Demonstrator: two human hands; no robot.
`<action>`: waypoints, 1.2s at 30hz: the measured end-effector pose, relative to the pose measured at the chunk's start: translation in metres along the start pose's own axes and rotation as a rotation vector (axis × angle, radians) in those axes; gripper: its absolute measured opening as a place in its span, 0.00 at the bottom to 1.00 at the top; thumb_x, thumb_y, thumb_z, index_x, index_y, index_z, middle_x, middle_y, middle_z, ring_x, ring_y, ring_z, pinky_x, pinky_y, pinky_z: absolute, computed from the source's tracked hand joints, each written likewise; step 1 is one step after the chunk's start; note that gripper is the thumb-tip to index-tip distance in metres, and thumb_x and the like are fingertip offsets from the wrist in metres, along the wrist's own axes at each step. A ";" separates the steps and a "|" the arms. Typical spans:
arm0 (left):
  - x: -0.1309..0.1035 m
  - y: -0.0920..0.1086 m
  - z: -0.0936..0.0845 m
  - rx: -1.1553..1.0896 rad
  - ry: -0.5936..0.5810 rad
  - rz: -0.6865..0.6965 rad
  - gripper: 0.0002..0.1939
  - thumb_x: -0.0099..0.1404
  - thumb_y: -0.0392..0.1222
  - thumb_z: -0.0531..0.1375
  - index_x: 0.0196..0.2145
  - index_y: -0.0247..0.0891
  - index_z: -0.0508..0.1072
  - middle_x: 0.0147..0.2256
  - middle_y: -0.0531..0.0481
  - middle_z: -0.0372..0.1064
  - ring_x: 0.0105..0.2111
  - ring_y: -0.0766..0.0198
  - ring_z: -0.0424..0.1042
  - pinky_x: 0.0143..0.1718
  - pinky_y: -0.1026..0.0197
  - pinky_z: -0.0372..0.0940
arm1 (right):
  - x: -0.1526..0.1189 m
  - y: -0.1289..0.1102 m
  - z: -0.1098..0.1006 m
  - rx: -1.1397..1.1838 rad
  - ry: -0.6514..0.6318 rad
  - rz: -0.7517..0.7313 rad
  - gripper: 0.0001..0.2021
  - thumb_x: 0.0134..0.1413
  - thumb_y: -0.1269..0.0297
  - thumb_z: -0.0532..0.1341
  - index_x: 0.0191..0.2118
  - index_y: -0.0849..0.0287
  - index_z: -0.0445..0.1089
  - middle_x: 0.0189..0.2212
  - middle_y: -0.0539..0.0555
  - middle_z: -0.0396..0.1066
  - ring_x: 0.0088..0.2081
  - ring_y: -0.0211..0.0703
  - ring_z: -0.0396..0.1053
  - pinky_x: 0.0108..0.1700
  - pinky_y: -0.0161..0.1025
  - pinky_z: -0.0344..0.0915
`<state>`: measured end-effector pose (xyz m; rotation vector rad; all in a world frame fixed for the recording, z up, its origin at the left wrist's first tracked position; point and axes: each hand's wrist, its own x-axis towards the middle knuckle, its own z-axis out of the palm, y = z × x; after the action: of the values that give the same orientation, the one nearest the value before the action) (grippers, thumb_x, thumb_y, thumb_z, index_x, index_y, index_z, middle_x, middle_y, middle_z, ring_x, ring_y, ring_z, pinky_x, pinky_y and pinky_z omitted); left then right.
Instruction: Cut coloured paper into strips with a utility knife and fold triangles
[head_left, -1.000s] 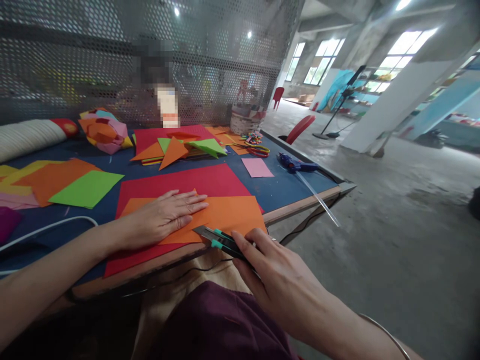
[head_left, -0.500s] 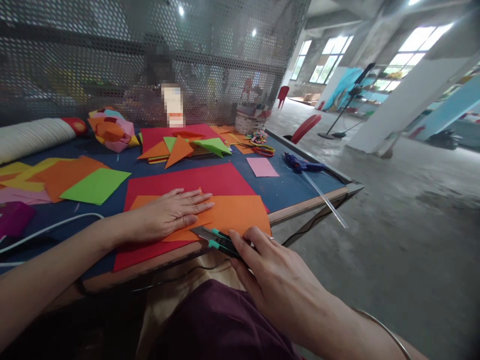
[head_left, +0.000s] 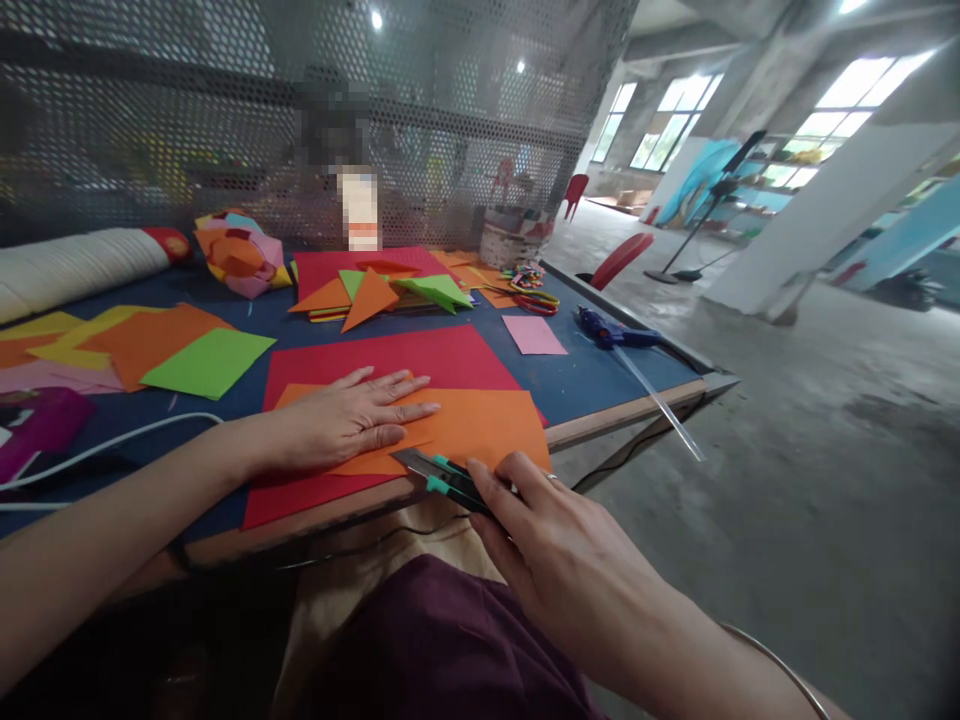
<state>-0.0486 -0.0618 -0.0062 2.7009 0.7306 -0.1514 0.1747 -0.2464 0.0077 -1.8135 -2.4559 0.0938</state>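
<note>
The right hand has its grip closed around a teal-and-black utility knife, fingers laid along the handle, blade end pointing toward ten o'clock and resting on the near edge of the orange paper sheet. Compared with a second ago the knife and hand sit in nearly the same spot on the sheet; only the view has swung a little, so the blade looks to have held its place at the paper's edge rather than travelled along it. The right wrist comes in low from five o'clock, over the lap, forearm angled up toward the counter.

The left hand lies flat and open, palm down, fingers spread toward three o'clock, pressing the orange sheet onto the red sheet under it; its forearm runs in from eight o'clock.

Farther out: a green square at ten o'clock, folded triangles at twelve, a pink square and a blue glue gun at two o'clock.
</note>
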 end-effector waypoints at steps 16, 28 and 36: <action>0.000 0.000 0.002 -0.006 0.023 0.009 0.31 0.76 0.66 0.36 0.71 0.60 0.51 0.75 0.55 0.34 0.75 0.55 0.34 0.73 0.40 0.29 | -0.002 -0.009 0.015 -0.123 0.183 -0.105 0.18 0.68 0.71 0.57 0.60 0.69 0.67 0.43 0.62 0.73 0.36 0.49 0.76 0.34 0.43 0.78; 0.001 0.002 0.001 -0.017 0.010 0.003 0.33 0.75 0.67 0.36 0.71 0.58 0.53 0.75 0.54 0.33 0.75 0.54 0.34 0.72 0.40 0.29 | 0.005 -0.015 0.010 -0.047 0.145 -0.116 0.19 0.68 0.71 0.57 0.61 0.71 0.67 0.43 0.62 0.73 0.34 0.50 0.76 0.33 0.44 0.76; 0.000 0.000 0.001 -0.029 0.029 0.019 0.30 0.76 0.66 0.37 0.71 0.60 0.52 0.75 0.55 0.34 0.75 0.56 0.34 0.73 0.42 0.28 | 0.008 -0.019 0.010 -0.053 0.165 -0.176 0.19 0.67 0.72 0.58 0.61 0.70 0.68 0.44 0.63 0.73 0.34 0.48 0.74 0.33 0.43 0.74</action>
<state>-0.0482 -0.0618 -0.0072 2.6869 0.7105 -0.0967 0.1531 -0.2440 0.0000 -1.5461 -2.5073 -0.1279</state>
